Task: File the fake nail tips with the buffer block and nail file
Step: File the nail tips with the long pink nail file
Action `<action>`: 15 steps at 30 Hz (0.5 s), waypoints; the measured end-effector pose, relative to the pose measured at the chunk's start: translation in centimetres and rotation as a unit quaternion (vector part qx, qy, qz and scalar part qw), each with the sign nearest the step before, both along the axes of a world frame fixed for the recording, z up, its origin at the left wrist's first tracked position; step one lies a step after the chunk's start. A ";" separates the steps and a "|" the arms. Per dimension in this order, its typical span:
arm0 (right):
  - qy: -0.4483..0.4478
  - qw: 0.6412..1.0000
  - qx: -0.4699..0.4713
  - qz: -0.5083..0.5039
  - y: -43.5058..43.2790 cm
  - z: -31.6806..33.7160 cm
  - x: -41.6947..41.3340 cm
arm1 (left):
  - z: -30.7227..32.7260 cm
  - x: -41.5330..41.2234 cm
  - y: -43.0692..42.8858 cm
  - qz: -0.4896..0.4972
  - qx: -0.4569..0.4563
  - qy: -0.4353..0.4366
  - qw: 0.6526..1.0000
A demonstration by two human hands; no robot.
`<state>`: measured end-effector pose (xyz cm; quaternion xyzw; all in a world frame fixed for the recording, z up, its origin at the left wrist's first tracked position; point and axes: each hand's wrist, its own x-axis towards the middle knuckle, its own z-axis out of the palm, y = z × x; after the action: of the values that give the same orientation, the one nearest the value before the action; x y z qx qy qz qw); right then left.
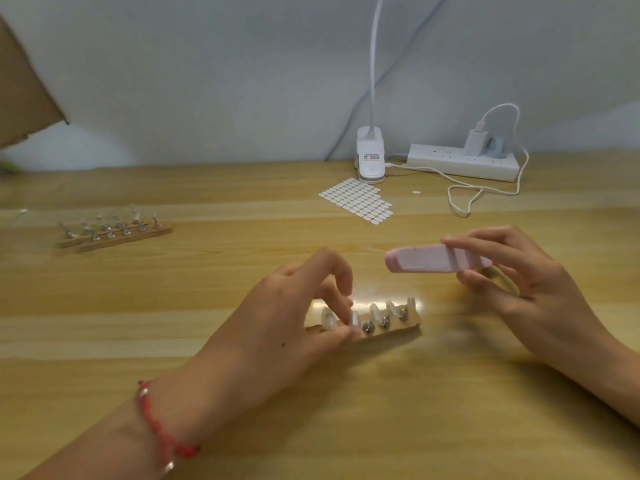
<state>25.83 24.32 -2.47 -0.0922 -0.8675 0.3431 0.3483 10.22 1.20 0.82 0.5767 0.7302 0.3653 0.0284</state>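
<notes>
A small wooden strip (398, 331) lies on the table in front of me and carries several clear fake nail tips (393, 308) on metal stands. My left hand (294, 313) rests over the strip's left end, thumb and fingers pinching one nail tip (354, 318) there. My right hand (526, 278) hovers above and to the right of the strip and grips a pink buffer block (433, 259) by its right end, the block pointing left and clear of the tips.
Two more wooden strips with nail tips (114, 233) lie at the far left. A sheet of white adhesive tabs (356, 200), a clip lamp base (370, 157), a power strip (464, 164) and a looping white cable (485, 194) sit toward the back. Cardboard (24, 88) leans at upper left.
</notes>
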 end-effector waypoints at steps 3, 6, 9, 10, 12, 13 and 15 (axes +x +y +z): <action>-0.002 1.000 0.003 -0.002 0.0 0.2 0.1 | -0.5 -0.2 0.0 -0.023 -0.029 -0.004 0.999; -0.006 1.000 0.003 0.000 0.0 0.1 0.0 | -0.5 -0.2 0.0 -0.034 -0.046 0.038 0.998; -0.005 1.000 0.007 -0.003 0.0 0.1 0.0 | -0.3 -0.1 0.4 -0.064 -0.032 0.181 0.981; -0.006 1.000 0.009 -0.004 0.0 0.1 0.0 | -0.3 0.0 0.5 -0.073 -0.028 0.209 0.975; -0.011 1.000 0.015 -0.004 -0.1 0.2 0.0 | -0.6 -0.2 0.3 -0.088 -0.002 0.235 0.968; -0.013 1.000 0.019 -0.003 -0.1 0.2 0.0 | -0.9 -0.3 0.2 -0.092 0.022 0.233 0.968; -0.012 0.999 0.029 -0.004 -0.2 0.3 0.0 | -1.0 -0.1 0.0 -0.069 0.086 0.147 0.983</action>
<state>25.80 24.11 -2.19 -0.0898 -0.8809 0.3147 0.3420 10.08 1.18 -0.23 0.6735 0.6508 0.3348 -0.1035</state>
